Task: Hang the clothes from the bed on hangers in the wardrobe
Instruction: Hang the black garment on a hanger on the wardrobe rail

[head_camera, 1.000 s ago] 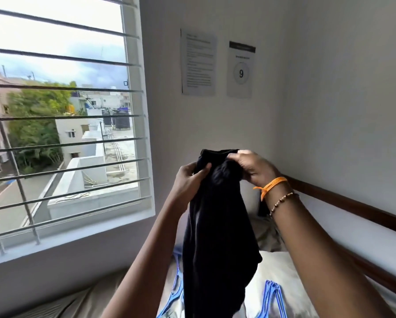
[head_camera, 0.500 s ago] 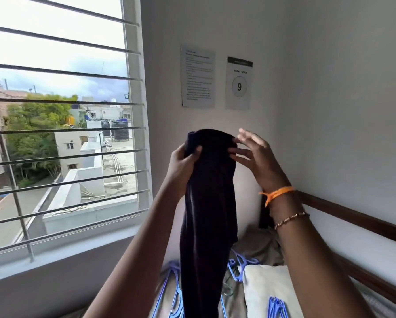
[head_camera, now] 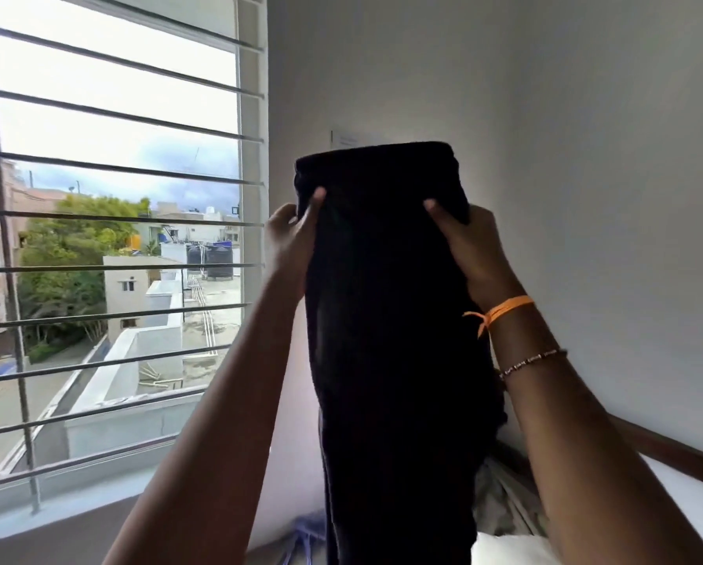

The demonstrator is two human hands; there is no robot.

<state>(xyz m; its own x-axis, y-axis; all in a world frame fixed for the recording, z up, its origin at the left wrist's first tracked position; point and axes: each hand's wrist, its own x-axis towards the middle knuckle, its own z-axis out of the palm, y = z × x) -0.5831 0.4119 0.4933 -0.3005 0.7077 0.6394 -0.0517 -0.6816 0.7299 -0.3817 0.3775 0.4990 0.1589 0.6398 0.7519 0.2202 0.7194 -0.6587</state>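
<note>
Hands: left (head_camera: 290, 238), right (head_camera: 462, 246) grip dark garment (head_camera: 390, 320), hiding wall paper (head_camera: 348, 139).

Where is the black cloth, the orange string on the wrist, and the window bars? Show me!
black cloth (head_camera: 390, 299), head view, middle of the hanging fabric.
orange string (head_camera: 504, 308), head view, band across the right wrist.
window bars (head_camera: 109, 114), head view, one horizontal bar.

A barred window (head_camera: 109, 238) fills the left side, its horizontal bars (head_camera: 117, 112) crossing a view of cloudy sky, green trees (head_camera: 68, 258), pale flat-roofed buildings (head_camera: 138, 287) and dark rooftop water tanks (head_camera: 215, 261). A white window sill (head_camera: 56, 507) runs below it. On the plain wall (head_camera: 586, 157), the corner of a paper notice (head_camera: 343, 140) shows.
</note>
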